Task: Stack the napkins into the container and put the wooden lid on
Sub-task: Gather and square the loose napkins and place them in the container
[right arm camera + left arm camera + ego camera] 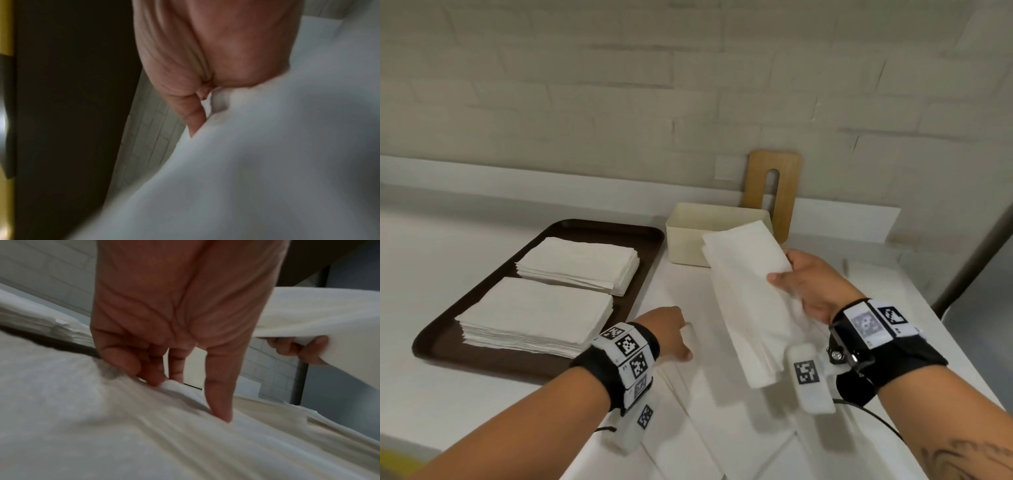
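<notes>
Here the right hand (813, 286) grips a bundle of white napkins (748, 301), thumb on top and fingers beneath, holding it tilted in the air just in front of the cream container (688, 236). The left hand (671, 334) presses relaxed fingertips (221, 412) on loose napkins (709, 428) spread on the table (431, 394). Two more stacks (541, 315) lie on the brown tray (517, 365), and the wooden lid (789, 192) leans upright against the wall behind the container.

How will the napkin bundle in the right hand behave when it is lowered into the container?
Probably floppy: the napkin bundle sags past the right hand. Likely light, since one hand carries it. Its loose layers may fan out against the container rim.
</notes>
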{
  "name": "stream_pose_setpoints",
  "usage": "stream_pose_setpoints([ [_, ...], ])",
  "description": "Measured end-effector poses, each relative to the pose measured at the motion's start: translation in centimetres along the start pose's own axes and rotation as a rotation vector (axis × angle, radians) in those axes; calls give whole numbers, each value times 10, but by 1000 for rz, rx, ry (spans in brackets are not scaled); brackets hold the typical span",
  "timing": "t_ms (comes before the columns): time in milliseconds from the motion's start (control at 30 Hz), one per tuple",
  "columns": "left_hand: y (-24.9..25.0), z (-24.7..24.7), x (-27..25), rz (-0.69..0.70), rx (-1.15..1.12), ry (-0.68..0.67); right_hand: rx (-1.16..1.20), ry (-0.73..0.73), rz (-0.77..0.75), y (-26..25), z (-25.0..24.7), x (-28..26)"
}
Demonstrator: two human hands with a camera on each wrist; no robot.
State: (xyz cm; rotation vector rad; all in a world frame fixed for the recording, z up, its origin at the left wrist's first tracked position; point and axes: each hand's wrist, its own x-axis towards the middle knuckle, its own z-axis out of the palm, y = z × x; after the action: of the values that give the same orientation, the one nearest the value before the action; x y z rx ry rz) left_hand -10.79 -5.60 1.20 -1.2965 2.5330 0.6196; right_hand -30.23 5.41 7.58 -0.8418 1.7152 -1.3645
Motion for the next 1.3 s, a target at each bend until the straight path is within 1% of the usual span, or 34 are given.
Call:
stream_pose_setpoints([
  [167,4,0,3,40,-61,78,48,19,65,15,-11,-1],
  [233,7,2,3,40,-28,95,47,9,67,17,-15,-1],
  [300,9,3,3,24,16,77,61,-6,57,17,-17,0],
  [400,8,6,6,-21,2,19,83,-24,47,17,-18,0],
  [533,6,5,9,-36,14,-23,43,-45,26,16,-18,-5],
  [633,5,4,9,-12,-71,-42,17,-75,9,17,-20,-9],
  [667,4,4,8,7,-153,-17,1,-102,8,16,-20,-10],
  [733,3,-1,6,59,-403,100,-62,-164,-13,12,-21,-14],
  [800,5,-11,-1,141,-639,247,-226,-227,-63,4,-20,-20],
  [867,9,-24,-12,219,-798,338,-450,-304,-116,-7,-14,-26],
  [933,13,-38,-22,320,-863,347,-669,-342,-169,-15,-4,-30],
  [1000,18,-50,-30,403,-858,331,-766,-333,-239,-20,7,-30],
  [1067,24,-59,-36,454,-848,330,-747,-297,-282,-22,15,-33],
  [1133,27,-63,-45,483,-892,318,-720,-256,-306,-21,19,-31],
  [1233,28,-63,-58,527,-1042,228,-712,-207,-308,-16,21,-28],
  [1267,29,-62,-61,553,-1011,209,-702,-195,-303,-14,22,-27],
  [1300,30,-60,-63,566,-924,217,-687,-185,-301,-13,22,-26],
])
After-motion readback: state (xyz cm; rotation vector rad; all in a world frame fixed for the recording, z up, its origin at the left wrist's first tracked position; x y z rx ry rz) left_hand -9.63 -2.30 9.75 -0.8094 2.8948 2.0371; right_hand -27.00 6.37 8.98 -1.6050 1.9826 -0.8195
